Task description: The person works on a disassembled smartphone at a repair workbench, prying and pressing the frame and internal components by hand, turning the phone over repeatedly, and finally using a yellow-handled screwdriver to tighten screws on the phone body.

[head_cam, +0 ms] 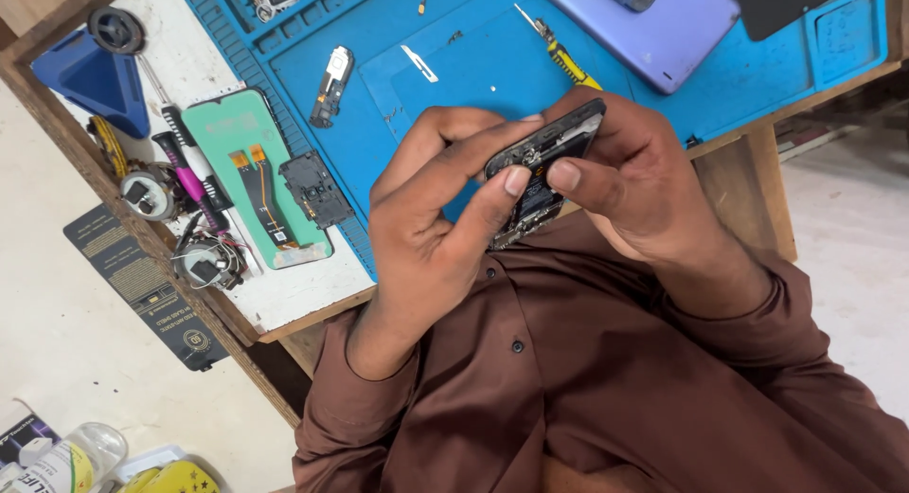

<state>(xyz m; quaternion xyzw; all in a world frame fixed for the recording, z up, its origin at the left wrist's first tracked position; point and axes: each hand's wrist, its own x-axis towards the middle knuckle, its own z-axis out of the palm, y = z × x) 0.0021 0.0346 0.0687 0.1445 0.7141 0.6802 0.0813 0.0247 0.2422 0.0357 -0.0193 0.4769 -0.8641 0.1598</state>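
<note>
An opened dark phone body [546, 161] with its inner parts showing is held up close to my chest, tilted. My left hand [436, 209] grips its lower side, the thumb pressing on the exposed inside. My right hand [634, 176] holds its upper end, thumb tip almost touching the left thumb. Both hands hang above the near edge of the blue work mat [720, 86]. My brown sleeves and shirt fill the lower part of the view.
On the mat lie a small circuit board [331, 86], a white pry piece [418, 63], a yellow-handled tool [561, 53] and a lilac phone back [653, 24]. Left of the mat sit a green phone panel [254, 176], a black cover piece [315, 188], a pink-handled screwdriver [185, 176] and wire spools [206, 261].
</note>
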